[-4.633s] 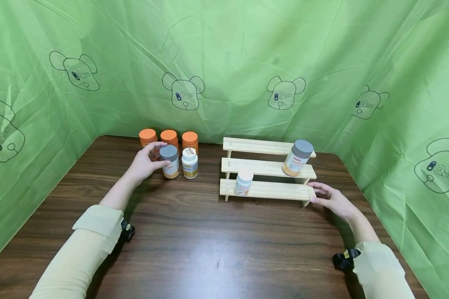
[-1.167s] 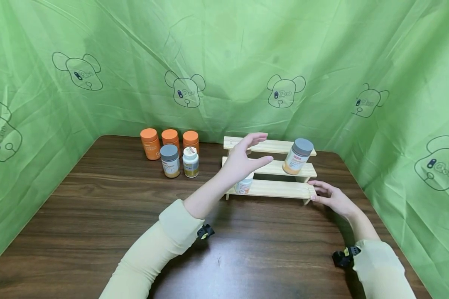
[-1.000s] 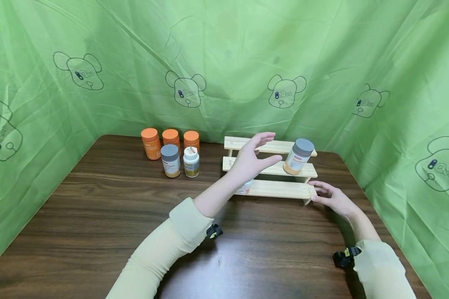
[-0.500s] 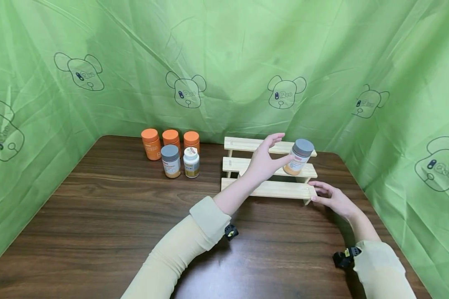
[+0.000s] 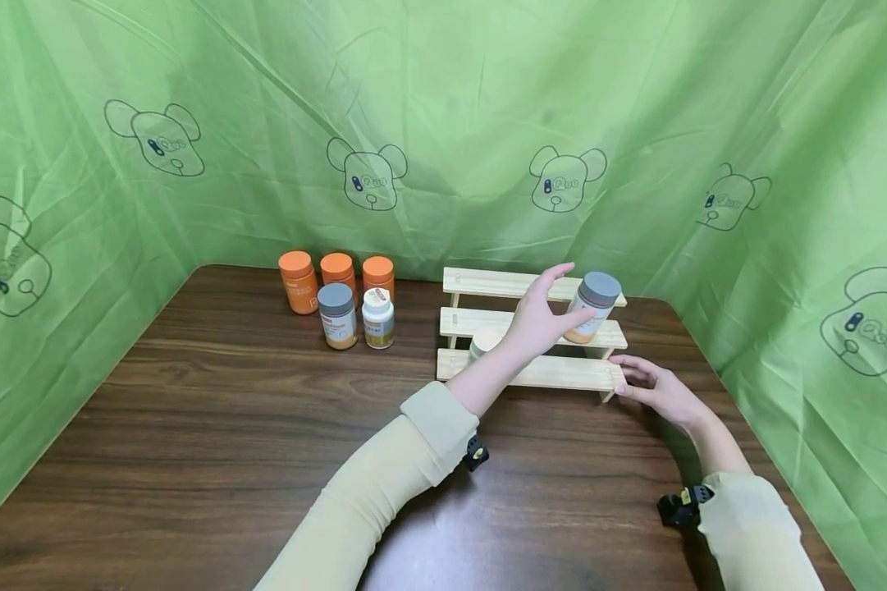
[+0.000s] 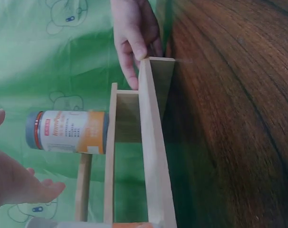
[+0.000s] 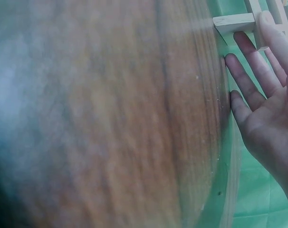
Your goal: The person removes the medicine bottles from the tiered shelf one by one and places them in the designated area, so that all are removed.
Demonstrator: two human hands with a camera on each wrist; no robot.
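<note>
My left hand (image 5: 535,324) reaches over the three-step wooden rack (image 5: 572,373), thumb and fingers spread around a grey-capped supplement bottle (image 5: 601,289) on the middle step. The left wrist view shows a gap between that hand (image 6: 15,183) and the bottle (image 6: 70,130). A pale-capped bottle (image 5: 485,339) on the lowest step is partly hidden by my left forearm. At the rack's right end, my right hand (image 5: 660,398) holds the lowest step, thumb on its front edge and fingers behind. In the right wrist view this hand (image 7: 272,114) has its lower fingers loosely extended.
Left of the rack stand three orange bottles (image 5: 299,283), with another grey-capped bottle (image 5: 337,316) and a white-capped bottle (image 5: 378,318) in front of them. Green cloth (image 5: 465,123) encloses the back and sides of the dark wooden table (image 5: 281,435).
My left hand has let go of the grey-capped bottle among the left group and moved right across the rack to the grey-capped bottle there. The right hand stays at the rack's end.
</note>
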